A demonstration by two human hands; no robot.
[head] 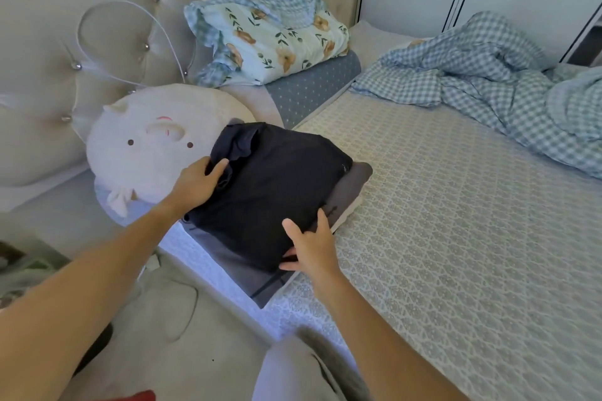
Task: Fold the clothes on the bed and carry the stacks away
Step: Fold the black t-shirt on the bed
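Folded stack of dark clothes at the near left corner of the bed, a navy garment on top, a grey layer and something pale showing beneath, the lowest grey piece hanging a little past the mattress edge. Braced from two sides. Left hand on the far left end, fingers curled over the bunched navy edge and gripping it. Right hand at the near right corner, thumb lying on top, fingers tucked at the side and probably under the stack (hidden by the cloth, so not certain).

Likely light and entirely soft: no stiffness to hold a shape, so prone to sagging in the middle and sliding layer on layer if lifted by the edges alone. Top fabric looks smooth and a touch slippery. Best hold judged to be from below, palms under opposite ends with thumbs clamping the top, keeping the lot level. Loose left end liable to unroll unless pinned.

Edges and room: mattress corner right under the stack, floor below it to the near left. Round plush pillow touching the stack's far left side, tufted headboard behind. Floral bundle on a dotted pillow well beyond. Checked quilt crumpled at the far right, well apart. Bare patterned mat between, open for sliding; straight lift toward the body looks unobstructed.
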